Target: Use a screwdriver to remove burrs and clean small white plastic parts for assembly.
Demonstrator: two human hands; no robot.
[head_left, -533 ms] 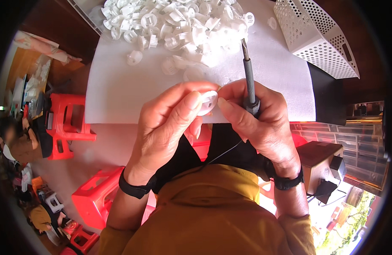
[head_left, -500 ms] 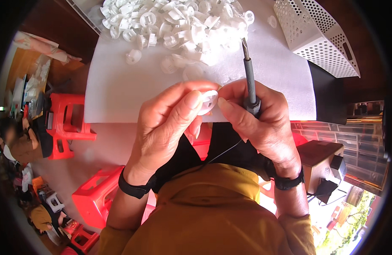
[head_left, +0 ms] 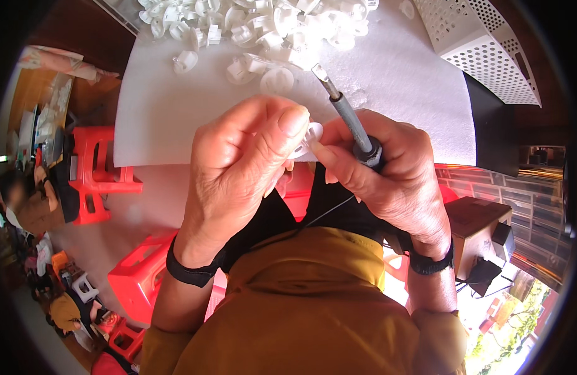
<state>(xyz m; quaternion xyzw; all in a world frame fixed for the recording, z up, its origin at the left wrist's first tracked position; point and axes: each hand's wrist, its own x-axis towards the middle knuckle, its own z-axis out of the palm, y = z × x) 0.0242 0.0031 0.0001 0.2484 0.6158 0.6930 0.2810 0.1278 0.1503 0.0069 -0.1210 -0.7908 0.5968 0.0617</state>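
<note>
Between the thumb and fingers of my left hand [head_left: 238, 156] is a small round white plastic part [head_left: 314, 132], its far side hidden by the fingers. My right hand [head_left: 391, 165] holds a soldering iron [head_left: 349, 117] by its dark grip. The iron's flat metal tip points up and left, away from the part, toward the pile. My right thumb and index finger also touch the part's edge. A thin cord [head_left: 329, 211] runs across my lap. Nearest to my hands on the table lies a loose white disc-shaped part [head_left: 277, 81].
A heap of similar white plastic parts [head_left: 263, 25] covers the far side of the white-topped table [head_left: 157, 119]. A white perforated basket [head_left: 482, 56] stands at the far right. Red stools [head_left: 98, 159] and people [head_left: 35, 200] are at the left; a brown box [head_left: 472, 228] is at the right.
The soldering iron's tip has swung left and lower. The white part has turned in my fingers, and both hands have spread slightly apart at the wrists. The heap sits higher in the view.
</note>
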